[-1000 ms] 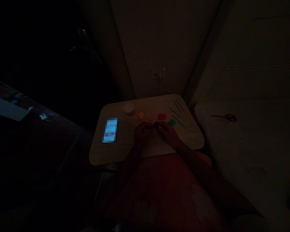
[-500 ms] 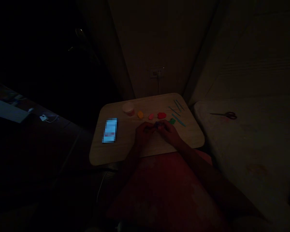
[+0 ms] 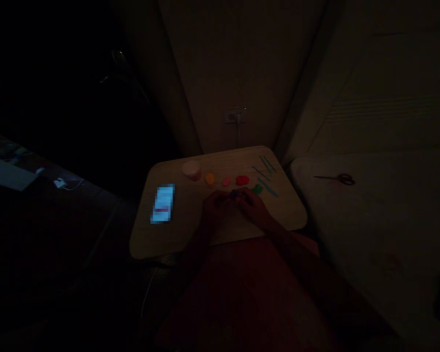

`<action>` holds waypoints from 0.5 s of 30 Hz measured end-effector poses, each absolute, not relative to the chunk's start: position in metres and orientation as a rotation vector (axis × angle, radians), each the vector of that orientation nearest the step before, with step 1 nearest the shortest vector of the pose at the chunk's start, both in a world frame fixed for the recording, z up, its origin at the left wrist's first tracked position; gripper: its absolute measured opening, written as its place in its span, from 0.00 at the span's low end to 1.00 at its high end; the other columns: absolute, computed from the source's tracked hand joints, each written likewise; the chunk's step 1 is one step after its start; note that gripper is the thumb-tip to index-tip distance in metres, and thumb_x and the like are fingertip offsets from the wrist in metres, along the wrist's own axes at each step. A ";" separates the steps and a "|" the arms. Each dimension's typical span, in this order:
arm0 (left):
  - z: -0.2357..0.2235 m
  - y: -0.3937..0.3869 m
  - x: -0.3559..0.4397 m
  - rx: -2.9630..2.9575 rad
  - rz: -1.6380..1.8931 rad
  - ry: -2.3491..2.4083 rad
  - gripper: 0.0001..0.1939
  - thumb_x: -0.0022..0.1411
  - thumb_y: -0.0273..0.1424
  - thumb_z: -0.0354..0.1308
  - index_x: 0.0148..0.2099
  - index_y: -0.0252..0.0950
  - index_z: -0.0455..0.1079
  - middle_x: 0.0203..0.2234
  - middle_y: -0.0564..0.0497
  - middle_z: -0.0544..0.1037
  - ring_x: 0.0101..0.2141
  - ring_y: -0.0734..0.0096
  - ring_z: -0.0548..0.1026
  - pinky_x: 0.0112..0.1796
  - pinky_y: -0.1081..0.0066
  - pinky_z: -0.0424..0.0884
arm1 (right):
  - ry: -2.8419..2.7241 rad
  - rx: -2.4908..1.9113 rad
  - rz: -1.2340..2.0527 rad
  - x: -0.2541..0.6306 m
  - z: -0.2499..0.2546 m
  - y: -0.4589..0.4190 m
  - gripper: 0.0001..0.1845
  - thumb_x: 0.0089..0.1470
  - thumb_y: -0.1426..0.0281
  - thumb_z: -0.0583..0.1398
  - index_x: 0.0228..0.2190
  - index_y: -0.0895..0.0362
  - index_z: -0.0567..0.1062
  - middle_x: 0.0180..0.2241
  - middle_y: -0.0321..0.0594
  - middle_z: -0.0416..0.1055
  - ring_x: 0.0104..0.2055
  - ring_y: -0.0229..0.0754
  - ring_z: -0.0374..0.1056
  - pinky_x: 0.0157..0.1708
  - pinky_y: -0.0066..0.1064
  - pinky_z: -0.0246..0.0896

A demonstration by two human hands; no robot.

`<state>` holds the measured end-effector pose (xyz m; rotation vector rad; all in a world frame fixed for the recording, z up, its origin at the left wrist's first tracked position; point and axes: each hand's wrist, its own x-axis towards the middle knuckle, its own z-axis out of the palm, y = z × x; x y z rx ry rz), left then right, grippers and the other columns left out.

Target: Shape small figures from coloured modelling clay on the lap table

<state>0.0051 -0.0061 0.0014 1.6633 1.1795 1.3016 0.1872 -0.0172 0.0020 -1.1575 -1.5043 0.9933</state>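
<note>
In dim light, my left hand (image 3: 215,203) and my right hand (image 3: 253,205) meet over the front of a small wooden table (image 3: 190,230). Their fingers are closed on a small dark purple lump, apparently modelling clay (image 3: 235,194), partly hidden by the fingertips. Just beyond lie a yellow-orange lump (image 3: 209,179), a pink lump (image 3: 226,181) and a red lump (image 3: 242,180). A green lump (image 3: 257,188) rests close to my right hand's fingers. To its right are several thin blue-green sticks (image 3: 267,187), which look like modelling tools.
A pale tub (image 3: 191,170) stands at the table's back left. A lit phone (image 3: 163,203) with a blurred screen lies on the left. Scissors (image 3: 339,179) lie on a pale surface (image 3: 352,220) to the right. A wall socket (image 3: 235,116) holds a plug with a cable.
The whole view has shifted slightly, so the table sits a little lower and further left. Both hands still hold the purple lump, with the fingers slightly repositioned around it.
</note>
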 end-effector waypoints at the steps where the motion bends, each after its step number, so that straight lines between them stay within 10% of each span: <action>1: 0.001 -0.006 0.005 1.679 1.297 1.177 0.06 0.60 0.32 0.67 0.39 0.37 0.78 0.34 0.49 0.83 0.36 0.66 0.81 0.40 0.67 0.79 | -1.507 -1.157 0.991 0.187 0.002 -0.017 0.17 0.59 0.54 0.61 0.42 0.53 0.76 0.33 0.39 0.73 0.34 0.45 0.66 0.35 0.35 0.61; 15: 0.004 -0.006 0.004 1.615 1.327 1.165 0.06 0.58 0.32 0.68 0.34 0.36 0.74 0.29 0.52 0.79 0.33 0.70 0.77 0.38 0.70 0.74 | -1.603 -1.222 0.887 0.190 -0.004 -0.015 0.22 0.57 0.55 0.64 0.48 0.55 0.80 0.27 0.36 0.71 0.30 0.42 0.64 0.31 0.33 0.61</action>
